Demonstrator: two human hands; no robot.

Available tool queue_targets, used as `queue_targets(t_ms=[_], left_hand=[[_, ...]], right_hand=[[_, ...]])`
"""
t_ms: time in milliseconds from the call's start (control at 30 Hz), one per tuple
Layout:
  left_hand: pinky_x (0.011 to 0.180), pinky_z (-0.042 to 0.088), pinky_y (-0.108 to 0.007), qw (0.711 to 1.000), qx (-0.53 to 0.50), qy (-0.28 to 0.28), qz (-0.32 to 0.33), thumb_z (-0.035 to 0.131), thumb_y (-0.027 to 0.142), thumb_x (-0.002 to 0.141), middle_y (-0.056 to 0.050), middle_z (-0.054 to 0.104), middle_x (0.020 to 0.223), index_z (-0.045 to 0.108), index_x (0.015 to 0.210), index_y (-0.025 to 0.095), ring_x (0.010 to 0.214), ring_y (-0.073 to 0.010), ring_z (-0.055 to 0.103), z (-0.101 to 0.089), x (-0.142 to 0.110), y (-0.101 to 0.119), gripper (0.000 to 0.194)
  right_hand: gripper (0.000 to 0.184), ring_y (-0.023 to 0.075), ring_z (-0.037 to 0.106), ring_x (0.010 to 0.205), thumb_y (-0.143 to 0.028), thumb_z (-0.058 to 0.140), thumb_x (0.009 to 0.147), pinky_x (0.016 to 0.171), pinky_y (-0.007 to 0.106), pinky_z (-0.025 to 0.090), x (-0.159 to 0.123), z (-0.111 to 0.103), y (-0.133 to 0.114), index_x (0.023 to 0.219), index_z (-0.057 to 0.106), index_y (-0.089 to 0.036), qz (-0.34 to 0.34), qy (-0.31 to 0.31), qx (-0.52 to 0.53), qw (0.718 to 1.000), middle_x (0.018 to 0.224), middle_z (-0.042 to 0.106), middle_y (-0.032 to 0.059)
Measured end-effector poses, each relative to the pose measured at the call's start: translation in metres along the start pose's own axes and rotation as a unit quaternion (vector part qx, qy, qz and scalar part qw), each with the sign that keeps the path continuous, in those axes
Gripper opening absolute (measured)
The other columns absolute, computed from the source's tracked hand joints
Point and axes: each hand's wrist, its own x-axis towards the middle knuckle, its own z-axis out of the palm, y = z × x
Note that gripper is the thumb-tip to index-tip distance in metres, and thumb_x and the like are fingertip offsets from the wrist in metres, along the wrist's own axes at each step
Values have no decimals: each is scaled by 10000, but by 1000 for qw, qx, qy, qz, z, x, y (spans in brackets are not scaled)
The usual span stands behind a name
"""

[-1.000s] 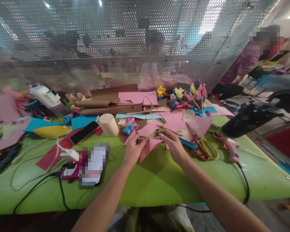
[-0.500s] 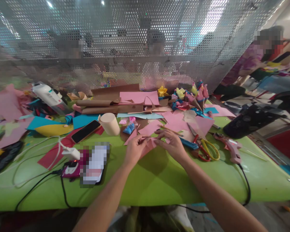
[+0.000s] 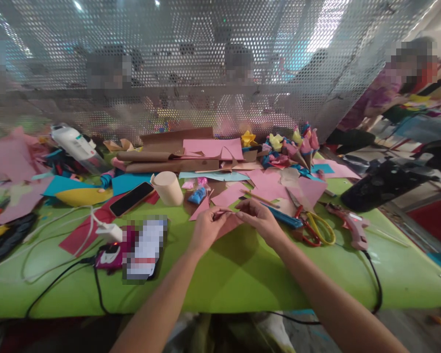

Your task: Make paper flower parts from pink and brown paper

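Between my two hands is a piece of pink paper [image 3: 228,225], its lower part hanging below my fingers. My left hand [image 3: 208,226] pinches its upper edge from the left. The fingers of my right hand [image 3: 259,218] are closed on the same edge from the right, close to the left fingertips. Just beyond lie a pencil [image 3: 262,199] and more pink paper pieces [image 3: 230,194]. Right of my right hand are a blue cutter [image 3: 286,219], scissors with red handles [image 3: 308,235] and scissors with yellow handles [image 3: 325,230].
A pink glue gun [image 3: 355,228] with a black cord lies at the right, near a dark bottle [image 3: 375,184]. Left are a cream roll [image 3: 169,189], two phones [image 3: 132,199] and a purple power strip [image 3: 108,257]. Paper flowers [image 3: 297,147] stand behind, before a perforated metal screen [image 3: 191,63].
My right hand's fingers have drawn in along the pink paper's edge, closer to my left hand. The view has shifted very slightly.
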Motion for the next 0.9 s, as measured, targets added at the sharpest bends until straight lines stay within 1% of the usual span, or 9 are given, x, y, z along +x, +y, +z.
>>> queue_targets(t_ms=[67, 133, 300, 400, 533, 633, 767, 833, 900], left_hand=[[686, 500, -257, 1000, -6, -2, 7, 652, 329, 803, -36, 749, 814, 753, 876, 198, 759, -181, 671, 1, 0, 2, 181], [691, 494, -258, 1000, -17, 4, 1, 655, 337, 798, -38, 740, 821, 747, 877, 192, 760, -179, 657, 0, 0, 4, 189], [718, 465, -257, 998, -38, 40, -23, 633, 383, 820, -18, 688, 796, 711, 855, 185, 782, -174, 612, -7, 0, 7, 215], [731, 444, -249, 997, -54, 51, -28, 640, 381, 808, 0, 657, 770, 684, 783, 183, 782, -165, 583, -10, 1, 5, 204], [664, 410, -226, 987, -130, 64, -63, 674, 401, 770, 24, 602, 708, 662, 738, 179, 696, -130, 528, -9, 3, 0, 226], [624, 399, -221, 980, -169, 50, -95, 689, 456, 754, 26, 595, 698, 677, 773, 178, 664, -121, 516, -8, 3, -1, 279], [676, 433, -244, 987, -133, 3, -88, 723, 503, 732, -5, 670, 773, 725, 869, 177, 734, -149, 575, -7, 3, 0, 354], [715, 451, -268, 990, -116, -17, -82, 749, 488, 711, -26, 706, 800, 738, 843, 170, 768, -170, 605, -6, 3, 1, 344], [738, 462, -288, 991, -108, -17, -78, 758, 460, 705, -37, 723, 795, 744, 799, 168, 771, -182, 620, -5, 5, 2, 307]], right_hand=[[313, 144, 513, 619, -471, 751, 683, 579, 271, 393, 0, 1, 0, 735, 648, -180, 10, -14, -18, 1000, 669, 610, 1], [336, 136, 489, 584, -494, 751, 671, 557, 270, 376, 0, 1, -1, 673, 632, -180, 12, -9, -28, 1000, 622, 589, -5], [303, 126, 464, 546, -473, 731, 676, 537, 266, 370, -1, -2, -5, 662, 630, -187, 1, 27, -39, 999, 586, 568, -18], [259, 135, 488, 563, -431, 725, 678, 547, 267, 390, -2, -1, -7, 657, 635, -189, -9, 35, -48, 998, 594, 587, -12], [240, 165, 546, 621, -414, 718, 705, 581, 278, 428, -4, 1, -6, 654, 646, -191, -42, 37, -51, 997, 635, 635, 13], [265, 178, 556, 621, -444, 718, 720, 579, 288, 437, -4, 0, -6, 656, 649, -196, -53, 43, -63, 996, 637, 641, 20], [285, 184, 564, 609, -473, 719, 716, 565, 293, 442, -4, -1, -5, 658, 655, -201, -58, 52, -77, 994, 638, 652, 28], [293, 182, 567, 619, -479, 721, 714, 573, 290, 446, -4, 0, -5, 654, 657, -200, -61, 52, -75, 994, 639, 654, 29], [307, 171, 551, 607, -491, 729, 704, 562, 282, 433, -4, 0, -5, 660, 662, -195, -51, 47, -67, 995, 634, 644, 24]])
